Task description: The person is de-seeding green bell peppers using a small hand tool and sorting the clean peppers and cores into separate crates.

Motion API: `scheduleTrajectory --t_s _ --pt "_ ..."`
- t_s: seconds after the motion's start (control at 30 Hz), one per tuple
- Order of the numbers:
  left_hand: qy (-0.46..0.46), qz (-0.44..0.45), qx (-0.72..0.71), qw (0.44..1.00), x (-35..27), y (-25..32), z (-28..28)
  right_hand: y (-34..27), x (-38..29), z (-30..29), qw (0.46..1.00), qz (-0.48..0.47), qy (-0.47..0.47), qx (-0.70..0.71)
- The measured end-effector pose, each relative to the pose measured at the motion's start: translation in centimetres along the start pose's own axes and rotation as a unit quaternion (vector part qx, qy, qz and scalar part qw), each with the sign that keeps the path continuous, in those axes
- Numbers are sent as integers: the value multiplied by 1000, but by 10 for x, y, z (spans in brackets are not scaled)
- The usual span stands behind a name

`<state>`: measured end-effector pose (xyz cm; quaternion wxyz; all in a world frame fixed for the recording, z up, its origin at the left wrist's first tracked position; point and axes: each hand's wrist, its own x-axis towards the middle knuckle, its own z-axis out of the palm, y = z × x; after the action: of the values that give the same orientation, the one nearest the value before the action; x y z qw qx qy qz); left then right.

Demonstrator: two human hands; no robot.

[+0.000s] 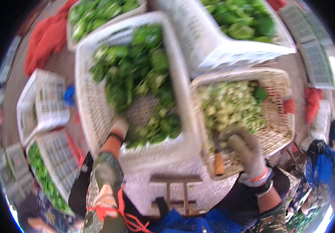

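My left hand (120,126) reaches down into a large white plastic crate (182,87). Green bell peppers (123,75) and pieces of pepper lie in it. The fingers are blurred and partly hidden, so what they touch cannot be told. My right hand (241,147), in a soiled pale glove, is over the near side of a cream basket (275,131) with its fingers curled. Pale pepper cores (231,107) are heaped in this basket. A tool with an orange-brown handle (219,164) is right beside the curled fingers; whether they grip it is unclear.
A tilted white crate (202,38) of green peppers and another pepper crate (77,43) stand beyond. Red netting (43,43) lies at far left. White crates (52,102) stand on the left. A wooden stool (176,179) is below me. People (325,171) are at the edges.
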<state>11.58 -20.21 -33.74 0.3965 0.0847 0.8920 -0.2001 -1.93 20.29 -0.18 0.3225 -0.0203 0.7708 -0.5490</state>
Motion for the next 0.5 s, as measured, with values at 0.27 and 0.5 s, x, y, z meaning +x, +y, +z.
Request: scheduleTrajectory --t_s 0.27,0.5 --pt "122 -84 -484 862 -100 -46 -231 5 9 0 978 22 -80 189" --pt "591 147 -224 761 -204 103 -373 26 11 17 826 10 -118 551"
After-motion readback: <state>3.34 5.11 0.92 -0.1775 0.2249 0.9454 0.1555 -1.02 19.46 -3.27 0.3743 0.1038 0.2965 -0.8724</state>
